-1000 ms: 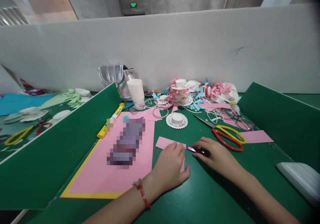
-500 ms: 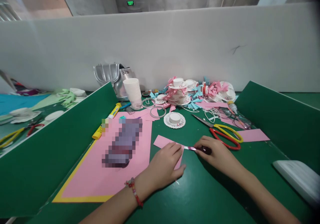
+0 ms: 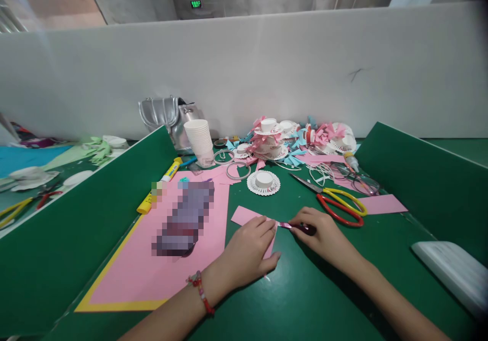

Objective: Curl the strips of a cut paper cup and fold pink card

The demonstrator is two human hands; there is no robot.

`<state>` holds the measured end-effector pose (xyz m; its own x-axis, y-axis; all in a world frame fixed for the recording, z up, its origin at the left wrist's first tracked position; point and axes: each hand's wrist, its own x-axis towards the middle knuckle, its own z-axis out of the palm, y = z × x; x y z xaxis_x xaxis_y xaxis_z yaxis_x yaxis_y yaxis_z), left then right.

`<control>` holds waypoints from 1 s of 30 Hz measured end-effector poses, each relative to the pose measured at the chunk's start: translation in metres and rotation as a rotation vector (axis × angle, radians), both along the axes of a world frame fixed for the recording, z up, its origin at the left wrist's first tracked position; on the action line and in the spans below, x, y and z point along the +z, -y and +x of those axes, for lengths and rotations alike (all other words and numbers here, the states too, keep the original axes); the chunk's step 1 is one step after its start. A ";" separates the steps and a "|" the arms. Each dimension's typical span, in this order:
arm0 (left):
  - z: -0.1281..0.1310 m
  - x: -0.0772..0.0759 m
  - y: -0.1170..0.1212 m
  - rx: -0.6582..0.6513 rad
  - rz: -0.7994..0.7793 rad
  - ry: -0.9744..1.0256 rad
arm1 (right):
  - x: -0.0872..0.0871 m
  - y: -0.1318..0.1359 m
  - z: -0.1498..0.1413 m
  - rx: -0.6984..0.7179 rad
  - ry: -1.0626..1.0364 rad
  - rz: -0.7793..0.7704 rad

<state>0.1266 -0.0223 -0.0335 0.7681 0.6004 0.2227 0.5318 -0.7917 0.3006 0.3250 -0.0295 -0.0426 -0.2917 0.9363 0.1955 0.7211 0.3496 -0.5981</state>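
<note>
My left hand (image 3: 249, 247) lies over a folded pink paper strip (image 3: 244, 214), fingers flat and thumb spread, pressing it to the green table. One end of the strip sticks out past the fingers, and a lower part shows beneath the hand. In my closed right hand (image 3: 322, 231) is a small knife (image 3: 307, 228) with a dark red handle. Its blade points left and meets the paper's right edge beside my left fingertips; the tip is hidden there. Scissors (image 3: 339, 204) with red and yellow handles rest beyond my right hand. A white fringed paper disc (image 3: 264, 183) sits ahead.
Pink sheets (image 3: 129, 275), a blurred-out phone-like object (image 3: 185, 219) and a glue stick (image 3: 160, 186) lie left. Stacked paper cups (image 3: 199, 140), tape rings (image 3: 238, 171) and a pile of paper crafts (image 3: 270, 140) stand behind. Green dividers (image 3: 91, 224) flank the table. A white block (image 3: 450, 270) sits right.
The knife and right hand have shifted slightly left toward the paper, and less of the blade shows. My left hand keeps its place on the strip. The whole view has moved a little.
</note>
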 end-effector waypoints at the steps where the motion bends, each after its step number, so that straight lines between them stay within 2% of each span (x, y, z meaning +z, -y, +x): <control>1: 0.000 0.000 0.000 -0.004 -0.003 0.003 | 0.000 0.000 0.000 0.000 -0.003 0.007; 11: -0.002 0.000 0.001 -0.022 -0.021 0.009 | 0.006 -0.001 0.006 0.011 -0.041 0.013; 21: 0.001 0.009 0.006 -0.072 -0.055 -0.014 | 0.004 0.000 0.019 0.068 -0.059 -0.038; 30: 0.001 0.007 0.005 -0.077 -0.046 0.015 | 0.004 0.000 0.017 0.094 -0.088 -0.031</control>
